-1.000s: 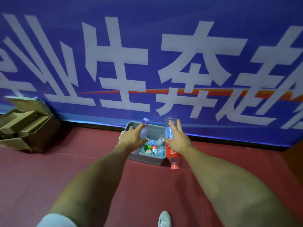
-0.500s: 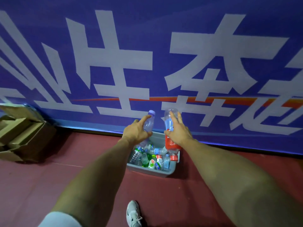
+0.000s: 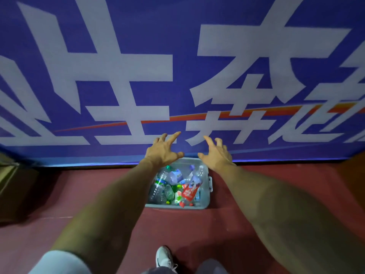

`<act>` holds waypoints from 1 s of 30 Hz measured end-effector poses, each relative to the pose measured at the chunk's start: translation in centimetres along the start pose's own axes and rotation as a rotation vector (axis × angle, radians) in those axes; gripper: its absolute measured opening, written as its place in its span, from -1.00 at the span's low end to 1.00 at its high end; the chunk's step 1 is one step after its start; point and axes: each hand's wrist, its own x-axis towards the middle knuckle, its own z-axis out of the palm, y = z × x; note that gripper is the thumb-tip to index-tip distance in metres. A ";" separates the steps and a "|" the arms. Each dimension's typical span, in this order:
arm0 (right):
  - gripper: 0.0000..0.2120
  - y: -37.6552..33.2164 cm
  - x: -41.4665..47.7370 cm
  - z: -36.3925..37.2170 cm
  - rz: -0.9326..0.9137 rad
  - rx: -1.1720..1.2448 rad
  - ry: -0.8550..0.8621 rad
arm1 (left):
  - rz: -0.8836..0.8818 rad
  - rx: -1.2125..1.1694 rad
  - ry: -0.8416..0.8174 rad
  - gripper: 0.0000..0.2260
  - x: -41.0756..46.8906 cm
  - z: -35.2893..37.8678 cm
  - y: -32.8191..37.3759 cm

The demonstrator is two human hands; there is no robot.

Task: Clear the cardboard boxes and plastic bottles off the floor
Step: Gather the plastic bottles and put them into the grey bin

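Observation:
A grey plastic bin (image 3: 205, 200) sits on the red floor against the blue banner and holds several plastic bottles. A clear bottle with a red label (image 3: 191, 189) lies on top at the right of the bin. Beside it, toward the back left, lies a small clear bottle with a purple cap (image 3: 176, 176). My left hand (image 3: 163, 150) and my right hand (image 3: 216, 154) hover above the bin's far edge, fingers spread, holding nothing.
A blue banner (image 3: 177, 76) with large white characters rises right behind the bin. Stacked cardboard boxes (image 3: 11, 178) sit at the far left edge. My white shoe (image 3: 164, 257) stands on the red floor (image 3: 227, 234) below the bin.
Both hands have let go of their bottles, which now lie in the bin. The fingers have spread open, and the view has moved closer to the bin.

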 end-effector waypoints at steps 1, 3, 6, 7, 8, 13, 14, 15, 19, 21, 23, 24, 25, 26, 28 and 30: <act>-0.32 0.1 0.1 0.2 0.013 -0.016 -0.005 | -0.001 0.006 -0.008 -0.27 0.1 0.2 -0.2; -0.34 0.3 0.4 0.7 0.021 -0.026 -0.016 | -0.007 0.034 -0.022 -0.29 0.1 0.6 -0.3; -0.35 0.6 0.7 0.7 0.011 -0.021 -0.032 | -0.025 0.063 -0.029 -0.31 -0.1 1.1 0.1; -0.35 0.9 0.9 0.6 0.004 -0.021 -0.034 | -0.030 0.063 -0.026 -0.31 -0.1 1.3 0.3; -0.34 1.1 1.0 0.3 -0.007 -0.021 -0.038 | -0.037 0.061 -0.024 -0.31 -0.2 1.4 0.5; -0.33 2.6 1.9 -1.1 -0.091 -0.023 -0.065 | -0.117 0.064 0.028 -0.34 -1.1 1.9 2.4; -0.32 2.8 2.0 -1.5 -0.112 -0.033 -0.075 | -0.141 0.069 0.039 -0.35 -1.4 2.0 2.9; -0.32 3.1 2.2 -1.8 -0.134 -0.041 -0.087 | -0.162 0.074 0.050 -0.35 -1.6 2.1 3.6; -0.33 4.3 2.8 -3.4 -0.213 -0.083 -0.121 | -0.224 0.047 0.119 -0.38 -2.8 2.7 5.9; -0.33 4.6 3.0 -4.0 -0.251 -0.108 -0.134 | -0.252 0.034 0.150 -0.39 -3.7 3.0 6.6; -0.33 4.2 2.9 -4.3 -0.297 -0.141 -0.146 | -0.289 0.021 0.179 -0.39 -5.0 3.3 6.7; -0.33 3.8 2.6 -4.3 -0.323 -0.160 -0.156 | -0.312 0.013 0.197 -0.39 -5.8 3.5 6.6; -0.33 3.1 2.3 -4.2 -0.350 -0.180 -0.166 | -0.340 0.003 0.218 -0.39 -6.6 3.6 6.4; -0.33 2.1 1.8 -4.0 -0.383 -0.202 -0.174 | -0.375 -0.005 0.243 -0.39 -7.8 3.6 6.0; -0.34 -0.5 0.5 -3.2 -0.467 -0.237 -0.196 | -0.450 -0.008 0.284 -0.39 -10.6 3.6 4.6; -0.35 -3.9 -1.7 -1.8 -0.571 -0.265 -0.230 | -0.536 -0.015 0.332 -0.39 -14.2 3.5 2.6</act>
